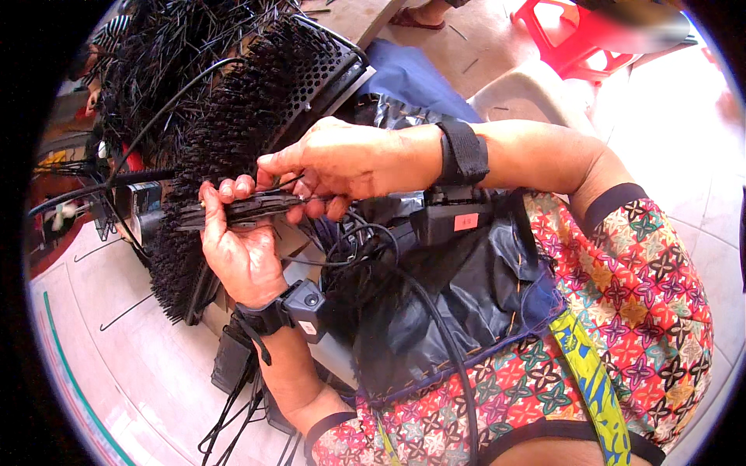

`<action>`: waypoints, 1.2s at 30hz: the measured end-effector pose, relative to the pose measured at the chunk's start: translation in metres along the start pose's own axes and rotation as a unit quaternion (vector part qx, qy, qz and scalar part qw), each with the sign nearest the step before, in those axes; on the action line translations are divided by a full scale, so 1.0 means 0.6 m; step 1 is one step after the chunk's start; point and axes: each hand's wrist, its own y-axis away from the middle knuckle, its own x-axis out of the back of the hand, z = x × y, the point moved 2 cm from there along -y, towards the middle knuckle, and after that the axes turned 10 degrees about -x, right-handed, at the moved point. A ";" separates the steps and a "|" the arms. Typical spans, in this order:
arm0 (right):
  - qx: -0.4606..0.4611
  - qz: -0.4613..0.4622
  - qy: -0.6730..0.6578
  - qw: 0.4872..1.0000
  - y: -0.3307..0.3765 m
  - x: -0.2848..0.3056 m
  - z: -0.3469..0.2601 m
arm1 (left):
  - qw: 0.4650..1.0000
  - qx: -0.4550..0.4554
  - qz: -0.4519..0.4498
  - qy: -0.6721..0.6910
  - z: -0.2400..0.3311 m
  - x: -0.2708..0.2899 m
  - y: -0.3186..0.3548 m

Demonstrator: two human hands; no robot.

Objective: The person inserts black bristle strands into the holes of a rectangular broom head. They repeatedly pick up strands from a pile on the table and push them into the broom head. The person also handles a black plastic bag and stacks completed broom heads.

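Note:
My left hand (245,252) is closed around a small bundle of thin black strips (260,206), its fingers wrapped over them. Close by on the right, my right hand (346,163) is closed at the bundle's end, pinching a thin black strip (292,181) between thumb and fingers. Directly behind both hands stands a perforated black board (322,74), its holes densely filled with upright short black pieces (233,116). The exact kind of the strips cannot be made out.
A large heap of loose black strips (171,54) lies beyond the board. A black cable (435,303) runs across the black apron (435,311) on my lap. Dark boxes with hanging cords (233,357) are at lower left. A red plastic stool (571,43) stands at far right.

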 end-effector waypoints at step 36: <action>0.097 0.137 -0.300 0.939 0.033 0.027 0.000 | 0.983 -0.121 -0.083 -0.112 -0.134 -0.119 0.035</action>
